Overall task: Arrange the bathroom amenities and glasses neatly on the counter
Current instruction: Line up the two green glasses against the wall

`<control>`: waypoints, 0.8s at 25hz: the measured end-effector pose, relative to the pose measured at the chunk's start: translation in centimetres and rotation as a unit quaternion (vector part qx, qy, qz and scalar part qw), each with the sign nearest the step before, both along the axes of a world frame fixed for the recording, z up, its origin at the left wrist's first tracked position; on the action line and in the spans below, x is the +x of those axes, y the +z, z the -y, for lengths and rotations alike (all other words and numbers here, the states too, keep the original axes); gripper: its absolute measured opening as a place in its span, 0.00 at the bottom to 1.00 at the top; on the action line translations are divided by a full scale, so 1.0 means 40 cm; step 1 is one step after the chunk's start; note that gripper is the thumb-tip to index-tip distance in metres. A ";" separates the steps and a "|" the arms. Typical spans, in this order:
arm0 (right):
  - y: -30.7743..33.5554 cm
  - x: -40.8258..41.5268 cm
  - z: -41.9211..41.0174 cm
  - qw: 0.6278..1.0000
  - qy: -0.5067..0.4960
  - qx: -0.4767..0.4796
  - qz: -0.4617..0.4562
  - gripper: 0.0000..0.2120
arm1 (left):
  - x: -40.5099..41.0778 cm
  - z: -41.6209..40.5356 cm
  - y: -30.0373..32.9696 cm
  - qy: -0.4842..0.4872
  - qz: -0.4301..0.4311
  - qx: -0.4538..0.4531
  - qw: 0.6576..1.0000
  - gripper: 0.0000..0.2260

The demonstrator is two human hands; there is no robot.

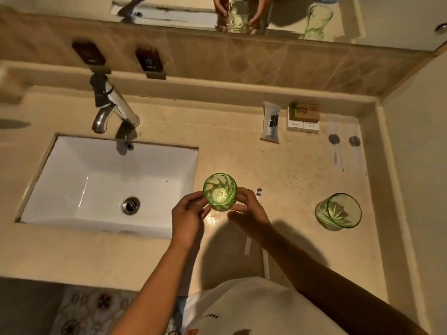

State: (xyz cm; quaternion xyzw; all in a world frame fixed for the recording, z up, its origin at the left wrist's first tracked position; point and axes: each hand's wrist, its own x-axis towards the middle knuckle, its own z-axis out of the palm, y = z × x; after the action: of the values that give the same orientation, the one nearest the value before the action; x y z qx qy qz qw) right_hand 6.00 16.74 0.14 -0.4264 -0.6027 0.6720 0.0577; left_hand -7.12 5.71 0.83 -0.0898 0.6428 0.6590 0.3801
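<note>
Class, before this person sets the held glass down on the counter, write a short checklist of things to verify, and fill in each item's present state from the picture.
1. Both hands grip the held glass, left hand and right hand: ok.
2. Held glass upright, mouth up: ok.
3. Held glass empty: ok.
4. Toothbrush clear of the landing spot: not ok, it lies under the right hand.
5. Second glass standing upright, well apart: ok.
6. Sachet and stacked boxes lined along the back edge: ok.
</note>
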 end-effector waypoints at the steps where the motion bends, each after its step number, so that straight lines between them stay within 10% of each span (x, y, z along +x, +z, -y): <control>1: -0.003 -0.003 0.001 1.000 -0.016 -0.004 -0.005 0.30 | 0.005 -0.003 -0.004 0.008 0.002 0.006 1.000 0.12; 14: 0.003 -0.146 -0.252 0.985 -0.170 -0.011 -0.013 0.28 | -0.118 -0.295 0.003 -0.050 0.004 0.058 0.997 0.10; 20: 0.037 -0.238 -0.398 0.948 -0.256 -0.160 -0.098 0.23 | -0.180 -0.464 0.007 -0.059 0.035 0.109 0.992 0.12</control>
State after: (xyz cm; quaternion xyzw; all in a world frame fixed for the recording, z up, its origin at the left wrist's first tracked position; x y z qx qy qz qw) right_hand -3.53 32.64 1.63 -0.5019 -0.3496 0.7606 0.2176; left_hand -14.33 24.27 1.10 -0.0329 0.5579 0.6980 0.4477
